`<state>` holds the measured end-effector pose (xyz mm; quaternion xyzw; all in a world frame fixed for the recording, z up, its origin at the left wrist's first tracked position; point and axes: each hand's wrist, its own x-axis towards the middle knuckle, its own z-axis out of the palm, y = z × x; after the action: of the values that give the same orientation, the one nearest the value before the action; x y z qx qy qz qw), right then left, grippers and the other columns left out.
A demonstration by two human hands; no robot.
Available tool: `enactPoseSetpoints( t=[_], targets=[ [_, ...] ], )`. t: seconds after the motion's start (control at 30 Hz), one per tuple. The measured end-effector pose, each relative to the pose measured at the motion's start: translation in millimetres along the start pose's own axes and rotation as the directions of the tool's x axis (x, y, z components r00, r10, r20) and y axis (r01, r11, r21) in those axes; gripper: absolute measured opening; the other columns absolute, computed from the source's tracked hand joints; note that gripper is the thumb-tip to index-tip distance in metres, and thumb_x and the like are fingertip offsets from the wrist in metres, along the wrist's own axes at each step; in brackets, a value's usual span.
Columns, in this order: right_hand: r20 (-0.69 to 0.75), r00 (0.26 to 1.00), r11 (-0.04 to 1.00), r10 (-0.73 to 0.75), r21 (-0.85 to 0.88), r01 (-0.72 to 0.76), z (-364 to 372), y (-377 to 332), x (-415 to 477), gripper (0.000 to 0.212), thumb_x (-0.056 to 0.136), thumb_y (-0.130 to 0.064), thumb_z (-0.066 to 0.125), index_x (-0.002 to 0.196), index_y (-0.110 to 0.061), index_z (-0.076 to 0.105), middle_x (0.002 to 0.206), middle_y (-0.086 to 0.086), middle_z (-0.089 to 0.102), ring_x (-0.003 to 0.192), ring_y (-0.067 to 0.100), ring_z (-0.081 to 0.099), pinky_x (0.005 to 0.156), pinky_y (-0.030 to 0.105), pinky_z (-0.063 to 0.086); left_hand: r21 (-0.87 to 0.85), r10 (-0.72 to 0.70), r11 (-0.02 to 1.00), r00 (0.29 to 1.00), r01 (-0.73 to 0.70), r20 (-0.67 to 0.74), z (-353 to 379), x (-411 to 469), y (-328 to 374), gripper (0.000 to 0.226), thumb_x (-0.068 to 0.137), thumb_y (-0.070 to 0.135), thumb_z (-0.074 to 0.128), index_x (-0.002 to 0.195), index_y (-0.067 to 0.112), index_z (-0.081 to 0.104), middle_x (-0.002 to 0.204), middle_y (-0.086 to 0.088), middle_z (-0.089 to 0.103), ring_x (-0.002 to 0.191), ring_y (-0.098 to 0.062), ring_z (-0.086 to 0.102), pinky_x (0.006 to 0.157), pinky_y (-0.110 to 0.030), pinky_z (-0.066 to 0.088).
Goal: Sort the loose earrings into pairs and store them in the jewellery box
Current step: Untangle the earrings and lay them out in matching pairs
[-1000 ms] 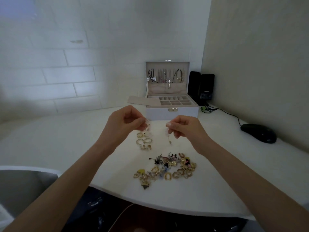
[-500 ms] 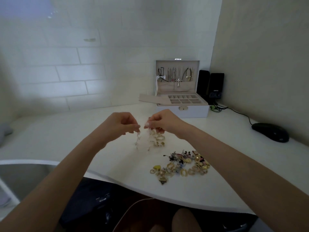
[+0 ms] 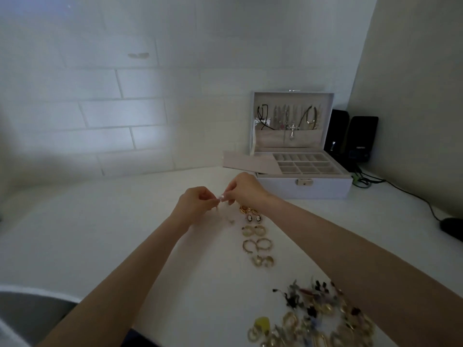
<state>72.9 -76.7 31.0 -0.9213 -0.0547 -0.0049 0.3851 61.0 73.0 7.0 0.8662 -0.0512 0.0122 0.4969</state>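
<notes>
My left hand [image 3: 198, 201] and my right hand [image 3: 244, 187] meet fingertip to fingertip above the white table [image 3: 100, 234], each pinching a pale dangling earring [image 3: 221, 196]. Their lower ends hang near the table at a faint pale earring tip [image 3: 231, 221]. Right of them lies a column of paired gold earrings [image 3: 256, 242]. A heap of loose mixed earrings [image 3: 315, 319] sits at the front right, partly under my right forearm. The white jewellery box [image 3: 304, 187] stands open at the back right, its compartment tray showing and necklaces hanging in the lid.
A beige tray lid [image 3: 248, 162] juts out left of the box. Two black speakers [image 3: 355, 139] stand behind the box, with cables running to a dark mouse [image 3: 451, 227] at the right edge. A tiled wall closes the back.
Both hands have come together from apart and moved left of the paired column, bringing the two pale earrings side by side. The view has shifted left and closer.
</notes>
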Motion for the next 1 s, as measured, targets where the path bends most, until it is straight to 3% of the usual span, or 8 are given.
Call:
enactPoseSetpoints(
  t=[0.1,0.37,0.5,0.63,0.73,0.8,0.87,1.0],
  targets=[
    [-0.03,0.999,0.995,-0.021,-0.099,0.018,4.5,4.8,18.4,0.016,0.079,-0.016,0.073,0.086,-0.002,0.074,0.083,0.013,0.072,0.076,0.017,0.066,0.08,0.032,0.054,0.001,-0.003,1.0,1.0,0.003,-0.001,6.5,17.2,-1.6,0.012,0.082,0.021,0.068,0.072,0.017,0.062,0.076,0.0,0.066,0.073,-0.013,0.059,0.064,-0.023,0.043],
    [-0.081,0.995,0.983,-0.065,-0.178,0.05,12.7,11.3,36.9,0.023,0.083,-0.02,0.07,0.087,0.003,0.071,0.087,0.017,0.07,0.081,0.026,0.065,0.08,0.04,0.054,0.081,0.015,0.997,0.997,-0.009,-0.08,14.0,39.7,-8.3,0.007,0.084,0.019,0.065,0.085,0.013,0.067,0.083,-0.001,0.066,0.082,-0.018,0.06,0.076,-0.031,0.047],
    [-0.113,0.99,0.986,-0.087,-0.153,0.069,7.5,9.6,28.1,0.024,0.089,-0.017,0.063,0.093,0.005,0.07,0.089,0.02,0.069,0.059,0.018,0.053,0.074,0.033,0.053,0.091,0.023,0.996,0.994,-0.013,-0.11,11.0,38.1,-8.7,0.016,0.087,0.019,0.061,0.101,0.012,0.064,0.098,-0.005,0.065,0.093,-0.022,0.062,0.085,-0.032,0.048],
    [-0.119,0.986,0.991,-0.119,-0.069,0.112,-9.9,10.3,-4.3,0.021,0.09,-0.014,0.06,0.092,0.004,0.071,0.08,0.012,0.07,0.05,0.004,0.05,0.051,0.011,0.043,0.195,0.132,0.976,0.974,-0.095,-0.184,3.3,12.7,2.8,0.019,0.089,0.019,0.058,0.106,0.011,0.06,0.103,-0.003,0.064,0.094,-0.021,0.06,0.087,-0.035,0.048],
    [-0.082,0.989,0.992,-0.121,-0.045,0.117,-22.7,14.8,-41.0,0.017,0.089,-0.016,0.062,0.091,-0.002,0.071,0.065,-0.006,0.061,0.053,0.001,0.052,0.043,0.005,0.038,0.225,0.218,0.954,0.974,-0.198,-0.067,1.9,-23.5,18.5,0.009,0.089,0.021,0.058,0.095,0.017,0.063,0.091,0.006,0.063,0.079,-0.011,0.059,0.07,-0.021,0.045],
    [-0.061,0.99,0.992,-0.124,-0.034,0.122,-29.6,19.6,-69.3,0.014,0.088,-0.017,0.064,0.088,-0.005,0.071,0.063,-0.009,0.06,0.045,0.001,0.051,0.039,0.008,0.037,0.238,0.241,0.938,0.968,-0.251,0.068,5.3,-51.0,27.9,0.005,0.088,0.024,0.06,0.089,0.02,0.063,0.087,0.01,0.063,0.071,-0.004,0.057,0.061,-0.015,0.041],
    [-0.041,0.99,0.991,-0.134,-0.024,0.133,-35.9,23.5,-99.5,0.009,0.086,-0.018,0.066,0.086,-0.011,0.072,0.066,-0.007,0.063,0.039,-0.003,0.05,0.038,0.008,0.035,0.243,0.245,0.926,0.95,-0.288,0.193,9.3,-76.3,35.5,0.005,0.087,0.027,0.062,0.085,0.022,0.062,0.086,0.009,0.064,0.07,-0.004,0.057,0.063,-0.015,0.044],
    [0.084,0.978,0.981,-0.189,-0.03,0.192,-46.5,26.6,-156.5,0.007,0.082,-0.013,0.069,0.086,-0.015,0.074,0.074,-0.01,0.066,0.048,-0.009,0.05,0.048,0.007,0.037,0.237,0.222,0.903,0.86,-0.359,0.46,9.6,-117.7,47.0,0.01,0.082,0.032,0.066,0.079,0.024,0.061,0.081,0.008,0.065,0.068,-0.001,0.055,0.064,-0.014,0.043]
  ],
)
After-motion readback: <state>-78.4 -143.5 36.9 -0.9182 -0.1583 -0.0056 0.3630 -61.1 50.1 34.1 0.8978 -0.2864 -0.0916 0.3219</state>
